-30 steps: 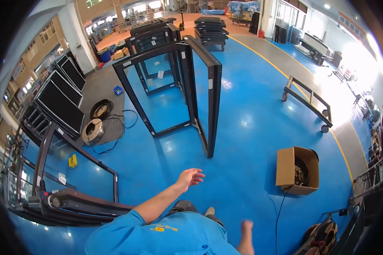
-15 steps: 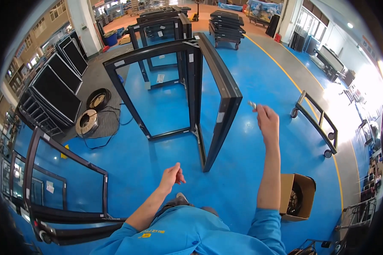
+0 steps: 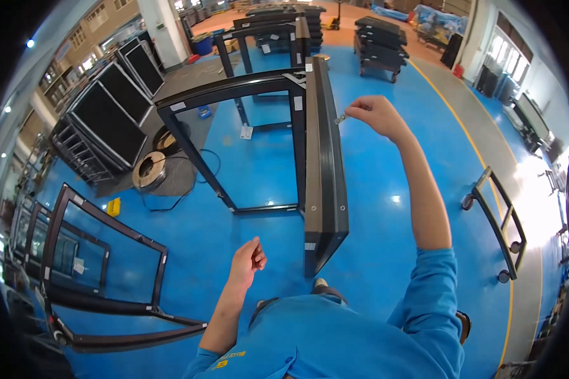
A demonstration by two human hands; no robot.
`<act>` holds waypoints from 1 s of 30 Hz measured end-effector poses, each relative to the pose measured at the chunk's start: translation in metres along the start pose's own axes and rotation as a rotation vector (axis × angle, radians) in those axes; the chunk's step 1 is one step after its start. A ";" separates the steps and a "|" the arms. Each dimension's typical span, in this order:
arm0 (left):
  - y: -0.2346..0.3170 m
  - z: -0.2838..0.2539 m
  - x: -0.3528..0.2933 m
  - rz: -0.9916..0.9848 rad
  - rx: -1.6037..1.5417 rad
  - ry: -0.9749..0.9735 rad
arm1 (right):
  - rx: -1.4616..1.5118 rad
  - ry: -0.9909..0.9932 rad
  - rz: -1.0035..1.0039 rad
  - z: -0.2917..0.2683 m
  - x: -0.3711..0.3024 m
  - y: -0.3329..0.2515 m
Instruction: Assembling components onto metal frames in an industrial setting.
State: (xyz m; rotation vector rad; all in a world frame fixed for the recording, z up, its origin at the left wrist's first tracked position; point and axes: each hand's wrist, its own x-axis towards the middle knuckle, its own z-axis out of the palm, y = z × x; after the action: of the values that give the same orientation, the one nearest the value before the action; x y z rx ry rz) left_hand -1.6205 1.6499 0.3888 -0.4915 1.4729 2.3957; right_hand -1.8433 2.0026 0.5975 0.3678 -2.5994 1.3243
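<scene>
A black window frame point(image 3: 263, 76) stands upright in front of me, with an open sash point(image 3: 327, 158) swung out toward me and its edge facing me. My right hand point(image 3: 379, 117) is closed, pinching a small shiny metal piece point(image 3: 341, 118) whose kind I cannot make out. That piece is at the far part of the sash's right side; whether they touch cannot be told. Below and left of the sash, my left hand point(image 3: 246, 261) hangs apart from everything with its fingers curled. Whatever it holds, if anything, is hidden.
More frames point(image 3: 107, 221) stand at the lower left, and others point(image 3: 259, 30) stand behind the sash. Dark panels lean at the left beside cable reels point(image 3: 150, 170). A stacked cart point(image 3: 380, 47) is far right; a wheeled dolly point(image 3: 501, 221) lies nearer on the right.
My view has shifted and I am closer to the sash, which now shows its edge toward me. My right hand has moved farther away, bringing the metal piece to the sash's side. The left hand stays curled.
</scene>
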 end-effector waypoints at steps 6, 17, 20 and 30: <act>0.026 0.057 -0.007 0.156 0.039 0.121 | -0.124 -0.471 -0.161 0.012 0.067 0.003; 0.098 0.122 -0.025 0.416 0.276 0.153 | -0.039 -0.523 -0.250 0.029 0.104 0.034; 0.120 0.150 -0.012 0.424 0.422 0.087 | -0.004 -0.452 -0.255 0.037 0.101 0.040; 0.160 0.230 0.037 0.667 1.381 0.088 | 0.757 0.085 0.248 0.039 0.022 0.079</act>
State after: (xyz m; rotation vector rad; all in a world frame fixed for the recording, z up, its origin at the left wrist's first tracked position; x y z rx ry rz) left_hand -1.7512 1.7884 0.5975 0.2866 3.0846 1.0300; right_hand -1.8913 2.0128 0.5207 0.0827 -2.0233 2.3263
